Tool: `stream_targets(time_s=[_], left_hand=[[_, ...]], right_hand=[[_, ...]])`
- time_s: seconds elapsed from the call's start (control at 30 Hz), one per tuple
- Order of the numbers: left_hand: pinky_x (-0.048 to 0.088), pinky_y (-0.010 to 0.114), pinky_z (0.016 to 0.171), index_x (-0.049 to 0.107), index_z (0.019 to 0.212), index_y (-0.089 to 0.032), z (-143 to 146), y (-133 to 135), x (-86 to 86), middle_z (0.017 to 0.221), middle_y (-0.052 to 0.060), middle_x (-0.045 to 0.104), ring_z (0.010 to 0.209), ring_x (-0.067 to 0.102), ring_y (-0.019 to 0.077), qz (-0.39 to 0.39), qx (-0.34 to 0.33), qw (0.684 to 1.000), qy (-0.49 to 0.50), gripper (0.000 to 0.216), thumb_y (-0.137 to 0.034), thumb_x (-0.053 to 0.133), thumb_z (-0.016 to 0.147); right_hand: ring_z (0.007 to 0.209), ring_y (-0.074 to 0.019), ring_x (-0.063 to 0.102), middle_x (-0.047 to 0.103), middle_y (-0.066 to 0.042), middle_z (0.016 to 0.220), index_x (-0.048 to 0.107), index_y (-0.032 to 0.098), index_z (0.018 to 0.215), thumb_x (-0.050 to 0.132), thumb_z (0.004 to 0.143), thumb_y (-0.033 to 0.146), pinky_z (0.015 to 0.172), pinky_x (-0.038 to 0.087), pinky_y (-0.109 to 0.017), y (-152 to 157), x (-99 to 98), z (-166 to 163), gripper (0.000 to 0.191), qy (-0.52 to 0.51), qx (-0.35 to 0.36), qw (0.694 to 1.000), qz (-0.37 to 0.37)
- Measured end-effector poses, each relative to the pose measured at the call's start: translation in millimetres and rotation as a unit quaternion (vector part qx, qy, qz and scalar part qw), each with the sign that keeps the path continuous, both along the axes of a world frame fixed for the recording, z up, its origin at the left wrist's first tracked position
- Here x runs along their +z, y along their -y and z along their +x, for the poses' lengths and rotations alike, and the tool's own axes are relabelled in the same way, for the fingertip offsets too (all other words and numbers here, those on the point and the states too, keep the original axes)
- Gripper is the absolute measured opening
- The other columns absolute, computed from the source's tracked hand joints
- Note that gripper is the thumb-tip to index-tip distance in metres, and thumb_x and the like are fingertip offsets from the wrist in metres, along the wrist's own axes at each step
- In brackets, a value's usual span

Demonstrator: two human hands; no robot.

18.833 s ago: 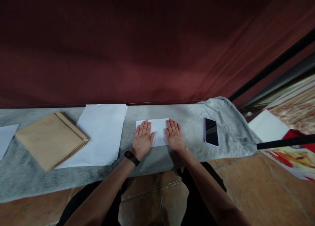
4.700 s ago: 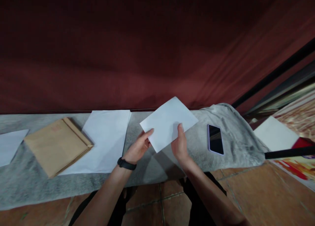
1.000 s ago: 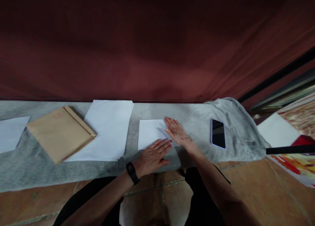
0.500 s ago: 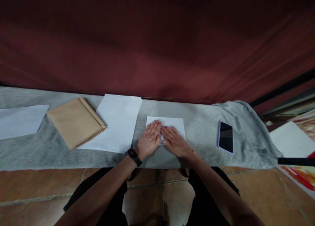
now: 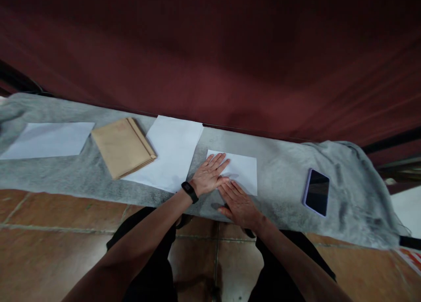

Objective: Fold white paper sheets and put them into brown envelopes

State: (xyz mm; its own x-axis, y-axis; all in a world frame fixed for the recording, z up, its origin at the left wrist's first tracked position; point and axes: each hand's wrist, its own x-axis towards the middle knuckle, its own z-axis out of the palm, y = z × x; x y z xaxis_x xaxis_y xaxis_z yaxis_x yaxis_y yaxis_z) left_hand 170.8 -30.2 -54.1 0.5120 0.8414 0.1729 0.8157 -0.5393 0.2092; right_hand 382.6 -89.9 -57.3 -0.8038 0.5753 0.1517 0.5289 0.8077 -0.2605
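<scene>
A small white sheet of paper (image 5: 245,172), apparently folded, lies on the grey cloth (image 5: 272,179) in front of me. Flat on its left part rests my left hand (image 5: 208,175), fingers spread and pointing up to the right, a black band on the wrist. My right hand (image 5: 238,203) lies at the paper's near edge, its fingers stretched out and the thumb apart. Its fingertips meet the left thumb. Part of the paper's left and near edges is hidden under my hands.
Left of my hands lie a larger white paper stack (image 5: 174,148), brown envelopes (image 5: 123,146) overlapping it, and another white sheet (image 5: 49,140). A phone (image 5: 317,192) in a purple case lies to the right. A dark red curtain (image 5: 210,65) hangs behind the cloth-covered surface.
My right hand has slid off the paper's middle toward its near edge. The left hand stays on the left part, fingers more spread. The view has tilted and shifted left.
</scene>
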Motion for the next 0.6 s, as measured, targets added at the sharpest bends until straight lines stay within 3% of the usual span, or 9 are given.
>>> stream_targets(time_s=[0.2, 0.47, 0.6], left_hand=[[0.015, 0.046, 0.126, 0.033, 0.156, -0.02, -1, -1, -3.6, 0.165, 0.012, 0.026, 0.154, 0.019, 0.0245, -0.001, 0.02, 1.0, -0.008, 0.07, -0.061, 0.036, 0.099], [0.017, 0.046, 0.126, 0.035, 0.154, -0.009, 9, 5, -1.0, 0.164, 0.016, 0.028, 0.153, 0.021, 0.0267, 0.016, 0.087, 0.996, 0.002, 0.065, -0.049, 0.034, 0.103], [0.018, 0.044, 0.127, 0.035, 0.154, -0.008, 24, 8, 1.9, 0.162, 0.013, 0.034, 0.153, 0.023, 0.0228, 0.013, 0.074, 0.997, 0.011, 0.058, -0.035, 0.029, 0.103]], right_hand=[[0.15, -0.027, 0.031, 0.037, -0.016, 0.16, 0.031, 0.01, 0.156, 0.044, 0.103, 0.046, 0.124, 0.03, -0.049, 5, 4.2, 0, 0.066, 0.008, -0.031, 0.999, -0.009], [0.15, -0.0277, 0.03, 0.032, -0.017, 0.162, 0.02, 0.012, 0.16, 0.029, 0.106, 0.034, 0.121, 0.034, -0.055, -13, -7.6, 11, 0.058, -0.08, -0.198, 0.977, -0.016], [0.152, -0.0249, 0.027, 0.033, -0.016, 0.162, 0.022, 0.012, 0.159, 0.02, 0.108, 0.035, 0.122, 0.03, -0.053, -31, -5.4, -3, 0.056, -0.1, -0.256, 0.961, -0.022]])
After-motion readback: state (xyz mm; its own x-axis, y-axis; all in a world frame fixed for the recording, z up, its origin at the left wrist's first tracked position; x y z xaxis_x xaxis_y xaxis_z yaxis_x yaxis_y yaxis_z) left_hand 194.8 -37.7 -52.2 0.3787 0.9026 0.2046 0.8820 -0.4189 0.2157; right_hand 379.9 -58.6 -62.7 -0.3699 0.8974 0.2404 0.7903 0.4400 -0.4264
